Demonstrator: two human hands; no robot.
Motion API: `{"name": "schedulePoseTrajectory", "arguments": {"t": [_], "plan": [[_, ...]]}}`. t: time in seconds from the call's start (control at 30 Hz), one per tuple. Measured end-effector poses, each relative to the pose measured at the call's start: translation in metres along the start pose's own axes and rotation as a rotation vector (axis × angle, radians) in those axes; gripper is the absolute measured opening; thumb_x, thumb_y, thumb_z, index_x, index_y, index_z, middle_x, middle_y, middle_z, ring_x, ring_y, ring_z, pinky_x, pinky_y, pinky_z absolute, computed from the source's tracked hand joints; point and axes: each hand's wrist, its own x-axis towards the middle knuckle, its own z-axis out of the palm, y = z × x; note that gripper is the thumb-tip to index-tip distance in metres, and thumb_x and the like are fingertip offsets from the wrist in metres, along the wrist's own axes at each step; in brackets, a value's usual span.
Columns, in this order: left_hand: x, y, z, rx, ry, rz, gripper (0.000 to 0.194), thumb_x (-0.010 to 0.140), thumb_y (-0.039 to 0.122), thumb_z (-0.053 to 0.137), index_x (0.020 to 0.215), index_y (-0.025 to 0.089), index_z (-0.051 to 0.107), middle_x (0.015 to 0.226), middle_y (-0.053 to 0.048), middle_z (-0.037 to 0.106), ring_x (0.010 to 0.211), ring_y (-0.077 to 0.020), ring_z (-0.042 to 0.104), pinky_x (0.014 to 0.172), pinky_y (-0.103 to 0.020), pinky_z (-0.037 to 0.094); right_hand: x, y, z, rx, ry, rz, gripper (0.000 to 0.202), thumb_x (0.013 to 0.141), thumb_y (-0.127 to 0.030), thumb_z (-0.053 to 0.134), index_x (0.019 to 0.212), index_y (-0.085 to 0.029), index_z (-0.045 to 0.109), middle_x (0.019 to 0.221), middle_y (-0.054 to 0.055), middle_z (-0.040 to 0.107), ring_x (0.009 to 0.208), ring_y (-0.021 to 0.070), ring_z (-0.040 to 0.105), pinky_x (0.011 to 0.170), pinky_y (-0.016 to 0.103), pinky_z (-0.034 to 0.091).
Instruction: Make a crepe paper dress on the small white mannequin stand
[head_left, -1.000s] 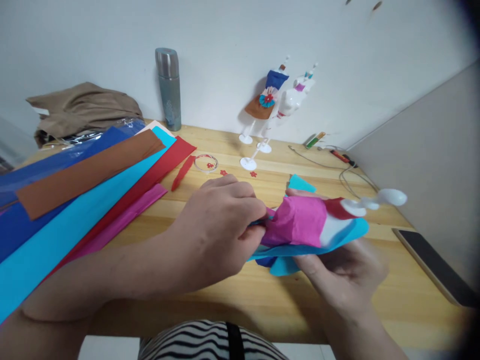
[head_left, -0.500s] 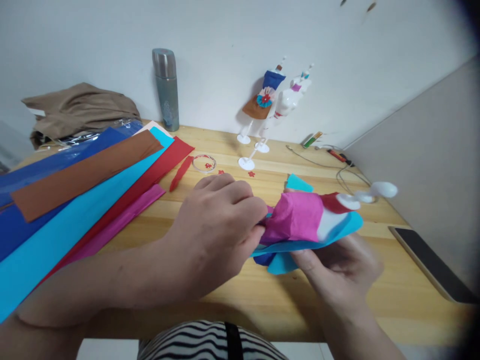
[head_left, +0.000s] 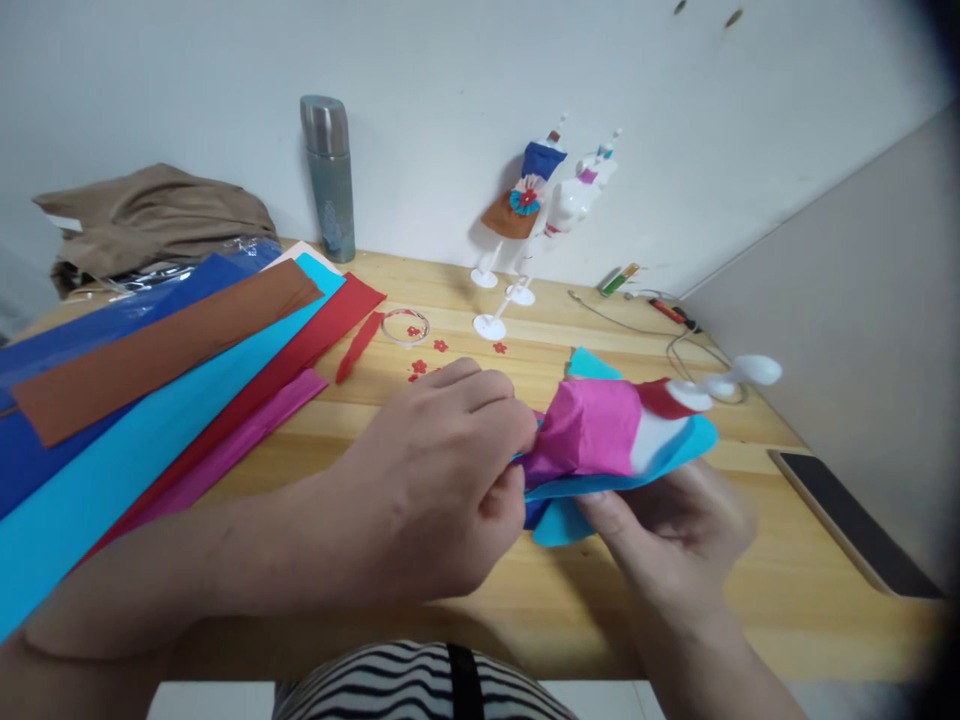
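A small white dress-form mannequin (head_left: 756,370) lies almost sideways between my hands, wrapped in a pink crepe-paper top (head_left: 592,425) with a red band (head_left: 660,398) at its neck. A light-blue crepe-paper piece (head_left: 667,450) runs along its underside. Closed at the waist end is my left hand (head_left: 450,470), thumb and fingers pinched on the paper there; its fingertips hide the exact spot. From below, my right hand (head_left: 667,520) supports the mannequin, its thumb pressed to the blue paper and its fingers partly hidden and blurred.
Coloured crepe-paper strips (head_left: 180,340) fan out at left, before a brown cloth (head_left: 157,215) and a steel flask (head_left: 330,185). Small red flower cutouts (head_left: 420,367) and a clear ring (head_left: 406,327) lie mid-table. More mannequins (head_left: 525,205) stand behind; a phone (head_left: 847,520) and cable (head_left: 630,320) lie right.
My left hand has shifted slightly at the waist end, uncovering more red cutouts beyond it. The whole view has drifted a little; the mannequin stays held by both hands.
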Motion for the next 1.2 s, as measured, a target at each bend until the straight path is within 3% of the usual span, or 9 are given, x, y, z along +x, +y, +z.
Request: {"name": "schedulePoseTrajectory", "arguments": {"t": [0.1,0.2,0.4,0.53,0.83,1.2], "plan": [[-0.002,0.006,-0.004,-0.041,-0.022,-0.027,0.010,0.089,0.019,0.060,0.079,0.017,0.061,0.085,-0.006,0.070,0.084,-0.0191,0.064,0.079,-0.033,0.054,0.002,-0.003,0.002,-0.008,-0.008,-0.069,0.019,0.076,-0.013,0.073,0.090,-0.027,0.073,0.083,0.001,0.072,0.075,0.0230,0.068,0.067,0.037,0.057],[-0.004,0.008,-0.001,-0.007,0.024,-0.044,0.017,0.089,0.032,0.069,0.082,0.017,0.063,0.087,-0.007,0.071,0.084,-0.0211,0.065,0.079,-0.036,0.055,0.000,-0.004,0.002,-0.007,-0.023,-0.024,0.019,0.080,-0.015,0.073,0.093,-0.028,0.072,0.083,0.000,0.070,0.077,0.0221,0.066,0.066,0.035,0.055],[0.000,0.001,0.011,-0.011,0.153,-0.011,0.016,0.091,0.018,0.069,0.076,0.015,0.064,0.080,-0.003,0.071,0.077,-0.0154,0.064,0.071,-0.028,0.050,-0.002,-0.005,0.002,0.016,-0.046,0.008,0.023,0.083,-0.016,0.072,0.100,-0.031,0.073,0.097,0.001,0.072,0.085,0.0232,0.067,0.076,0.039,0.055],[0.004,-0.004,0.013,-0.074,0.141,-0.075,0.013,0.086,0.010,0.069,0.075,0.015,0.064,0.076,0.000,0.069,0.074,-0.0125,0.063,0.068,-0.024,0.048,-0.001,-0.005,0.003,0.050,-0.075,-0.011,0.028,0.083,-0.013,0.071,0.104,-0.032,0.072,0.107,0.002,0.073,0.090,0.0240,0.066,0.084,0.043,0.055],[0.010,-0.013,0.005,-0.353,-0.003,-0.176,0.006,0.082,0.013,0.068,0.077,0.016,0.069,0.082,-0.002,0.076,0.076,-0.0158,0.069,0.074,-0.030,0.053,0.001,-0.007,0.005,0.028,-0.090,-0.032,0.019,0.085,-0.015,0.072,0.095,-0.030,0.067,0.090,0.000,0.068,0.084,0.0224,0.059,0.077,0.041,0.048],[0.016,-0.013,0.000,-0.312,-0.015,-0.228,0.019,0.077,0.013,0.075,0.062,0.018,0.065,0.067,0.003,0.070,0.064,-0.0121,0.061,0.062,-0.026,0.046,-0.002,-0.004,0.005,0.073,-0.069,0.075,0.017,0.085,-0.017,0.075,0.094,-0.032,0.073,0.083,-0.003,0.065,0.073,0.0171,0.055,0.065,0.034,0.043]]}}
